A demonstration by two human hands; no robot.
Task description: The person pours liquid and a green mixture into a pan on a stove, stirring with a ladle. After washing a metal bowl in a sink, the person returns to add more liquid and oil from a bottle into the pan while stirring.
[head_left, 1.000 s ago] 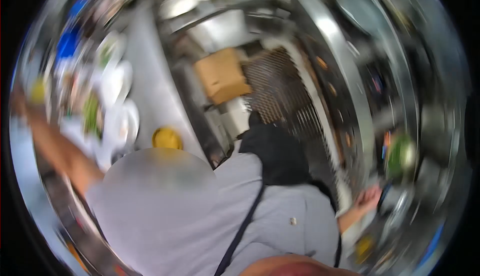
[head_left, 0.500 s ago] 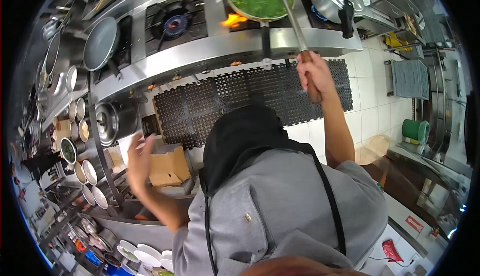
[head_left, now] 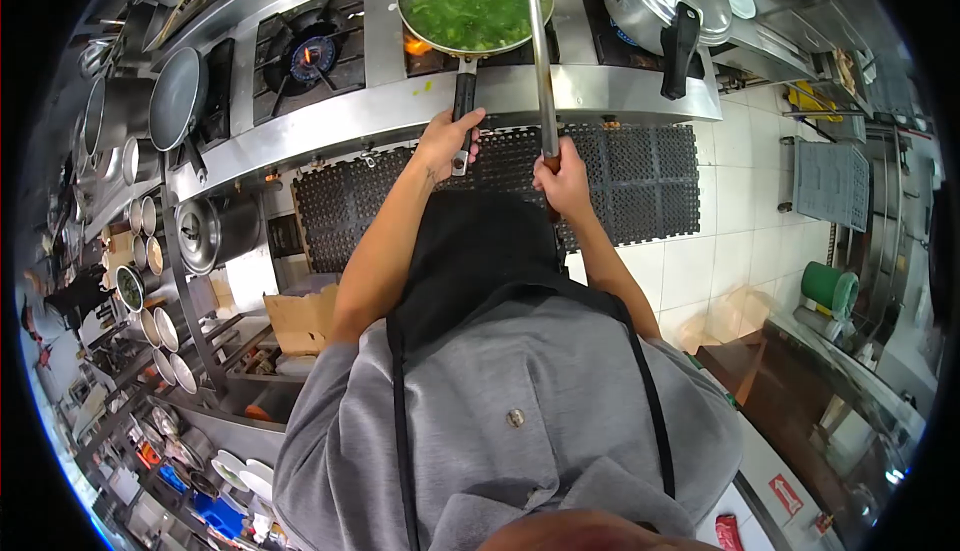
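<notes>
In the head view, a frying pan [head_left: 470,48] of chopped greens in green liquid sits on a burner at the top. My left hand [head_left: 448,143] is closed round its black handle [head_left: 465,96], the thumb lying across the top. My right hand [head_left: 565,183] grips the wooden end of a long-handled ladle [head_left: 545,71]. The ladle's metal shaft runs up past the pan's right edge, and its bowl is beyond the top of the view. Orange flame [head_left: 415,45] shows under the pan's left side.
Left of the pan a burner [head_left: 311,58] is lit. A pressure cooker [head_left: 655,11] stands on the right burner, its black handle [head_left: 681,51] jutting over the stove edge. A grey frying pan [head_left: 180,99] and a lidded pot [head_left: 215,234] are at left. A black rubber mat [head_left: 640,186] covers the floor.
My left hand has come up from the lower left and taken hold of the pan handle. My right hand has moved left and slightly down with the ladle. The view has shifted.
</notes>
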